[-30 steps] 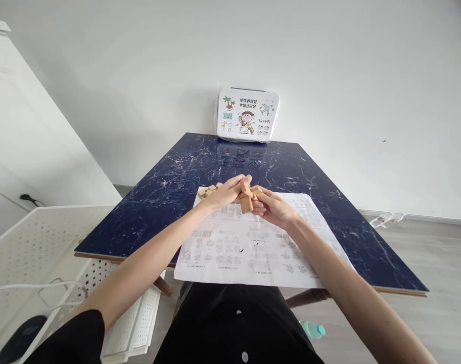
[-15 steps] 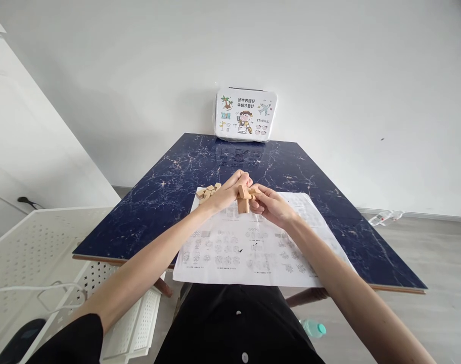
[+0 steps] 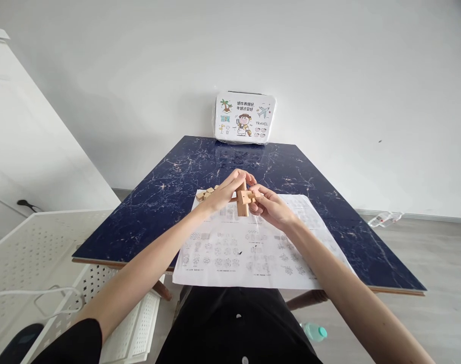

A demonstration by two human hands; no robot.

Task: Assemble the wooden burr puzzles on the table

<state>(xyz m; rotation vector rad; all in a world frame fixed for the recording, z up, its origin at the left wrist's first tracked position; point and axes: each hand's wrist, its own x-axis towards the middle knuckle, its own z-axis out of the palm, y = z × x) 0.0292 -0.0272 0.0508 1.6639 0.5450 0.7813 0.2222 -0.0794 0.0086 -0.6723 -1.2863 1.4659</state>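
Note:
Between my hands is a small assembly of interlocking wooden puzzle pieces [image 3: 243,202], one bar upright and others crossing it. My left hand [image 3: 232,186] closes on it from the left, with fingers near the top of the upright bar. From the right, my right hand [image 3: 270,203] pinches the end of a crossing piece with thumb and fingers. The assembly is held above a printed instruction sheet [image 3: 223,275] covered in small diagrams. Just behind my left wrist lie several loose wooden pieces [image 3: 204,193], partly hidden by the hand.
The dark blue marbled table [image 3: 150,202] carries the sheet. A white cartoon-printed case [image 3: 245,117] leans against the wall at the back. To the left stands a white perforated rack [image 3: 29,237] with a cable. A bottle with a teal cap [image 3: 314,331] lies on the floor.
The wooden assembly has been turned, so its upright bar now shows above the crossing pieces. The fingers of my left hand have opened out somewhat and shifted towards the bar's top.

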